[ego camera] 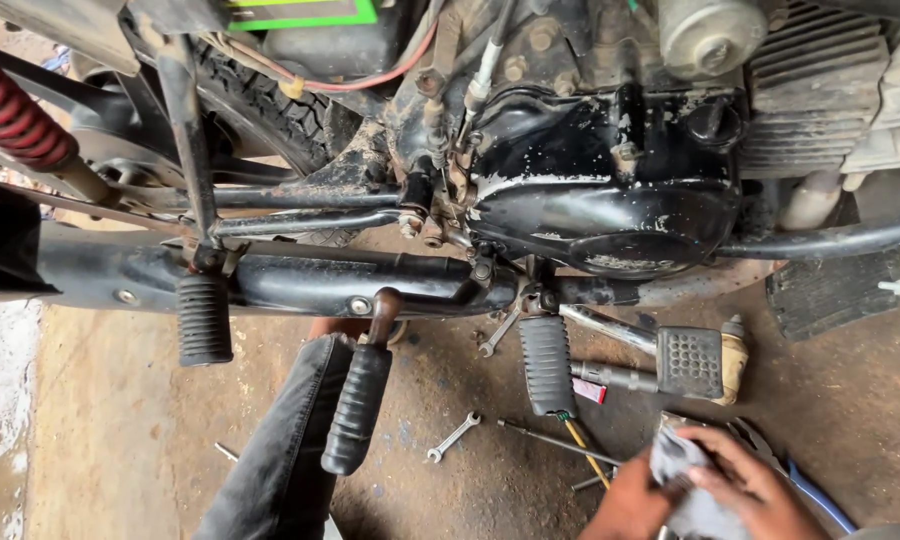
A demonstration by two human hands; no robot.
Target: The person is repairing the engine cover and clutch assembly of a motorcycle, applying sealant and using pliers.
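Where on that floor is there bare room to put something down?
The concrete at lower left is free, between the rear footpeg and the leg. A smaller bare patch lies between the kick lever and the small spanner. By the hands and rag it is crowded with tools.

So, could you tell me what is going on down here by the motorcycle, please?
A person crouches beside a motorcycle, looking down at its black engine cover. At the lower right, both hands work a grey rag: the left hand holds it from below and the right hand presses on top. A small wrench and a thin rod lie on the dirt floor beside the footpeg. Nothing on the engine is being touched.
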